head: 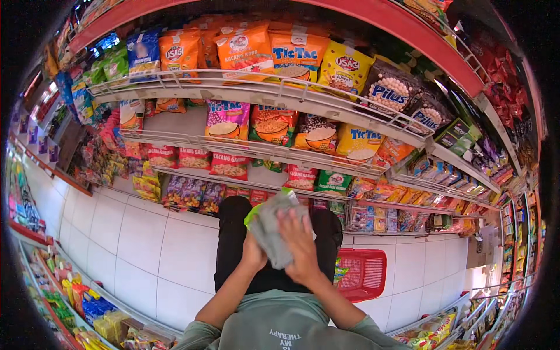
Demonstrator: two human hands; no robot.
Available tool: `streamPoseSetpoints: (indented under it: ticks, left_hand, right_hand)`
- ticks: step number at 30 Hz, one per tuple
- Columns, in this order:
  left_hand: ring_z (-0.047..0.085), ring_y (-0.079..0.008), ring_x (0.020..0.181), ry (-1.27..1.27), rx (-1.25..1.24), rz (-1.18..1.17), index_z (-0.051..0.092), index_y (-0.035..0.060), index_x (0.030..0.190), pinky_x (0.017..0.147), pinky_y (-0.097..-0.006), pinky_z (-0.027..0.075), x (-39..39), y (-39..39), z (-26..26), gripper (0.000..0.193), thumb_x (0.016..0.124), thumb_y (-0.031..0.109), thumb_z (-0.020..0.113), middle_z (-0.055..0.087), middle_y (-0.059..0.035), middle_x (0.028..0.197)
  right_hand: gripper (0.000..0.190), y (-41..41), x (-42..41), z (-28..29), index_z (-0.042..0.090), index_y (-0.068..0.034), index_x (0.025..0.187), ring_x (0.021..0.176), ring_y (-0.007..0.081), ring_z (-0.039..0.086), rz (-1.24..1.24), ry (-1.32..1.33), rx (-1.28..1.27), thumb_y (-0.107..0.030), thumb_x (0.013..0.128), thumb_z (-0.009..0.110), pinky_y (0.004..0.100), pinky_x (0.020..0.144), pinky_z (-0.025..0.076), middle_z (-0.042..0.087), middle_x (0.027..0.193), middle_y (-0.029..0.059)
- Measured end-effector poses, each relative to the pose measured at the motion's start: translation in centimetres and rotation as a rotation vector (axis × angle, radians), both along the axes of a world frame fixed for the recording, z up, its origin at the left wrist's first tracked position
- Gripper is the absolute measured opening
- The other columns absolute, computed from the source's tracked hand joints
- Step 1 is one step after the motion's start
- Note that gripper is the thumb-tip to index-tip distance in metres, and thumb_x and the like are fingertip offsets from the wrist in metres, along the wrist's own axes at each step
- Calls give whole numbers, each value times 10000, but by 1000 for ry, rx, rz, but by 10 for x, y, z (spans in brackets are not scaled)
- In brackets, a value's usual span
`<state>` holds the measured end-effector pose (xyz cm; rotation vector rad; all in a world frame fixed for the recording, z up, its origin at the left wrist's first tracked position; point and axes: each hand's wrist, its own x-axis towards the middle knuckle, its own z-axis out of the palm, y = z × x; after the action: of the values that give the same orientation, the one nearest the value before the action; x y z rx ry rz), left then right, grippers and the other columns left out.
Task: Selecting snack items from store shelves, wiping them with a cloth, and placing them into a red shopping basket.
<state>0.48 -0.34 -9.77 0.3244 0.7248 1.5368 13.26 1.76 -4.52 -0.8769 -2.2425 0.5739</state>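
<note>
Above my lap, a grey cloth (pixel 267 232) lies over a packet with bright green edges (pixel 250 215), most of which is hidden. My left hand (pixel 254 253) supports the packet from the left and below, its fingers largely out of sight. Spread over the cloth from the right is my right hand (pixel 299 247), pressing it against the packet and slightly blurred. Both black-trousered knees (pixel 234 245) are bent close to the snack shelves.
A red plastic basket (pixel 381 275) with green packets (pixel 340 272) stands on white floor tiles (pixel 135 245) beside my right leg. Ahead, wire-railed shelves (pixel 262 148) hold bagged snacks, including TicTac bags (pixel 227 120). A cardboard box (pixel 479 247) sits farther right. More stocked shelving (pixel 83 302) lies behind at left.
</note>
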Motion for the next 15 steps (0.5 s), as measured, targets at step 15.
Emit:
streamPoseSetpoints:
  ticks: [15]
  left_hand:
    - [542, -212, 1047, -129, -187, 216, 460, 35, 1198, 923, -357, 407, -17, 21, 22, 424, 947, 366, 375, 550, -90, 1156]
  right_hand:
    - [656, -19, 19, -47, 381, 0, 1312, 1331, 327, 229, -45, 70, -85, -129, 681, 511, 502, 1073, 119, 318, 1409, 140]
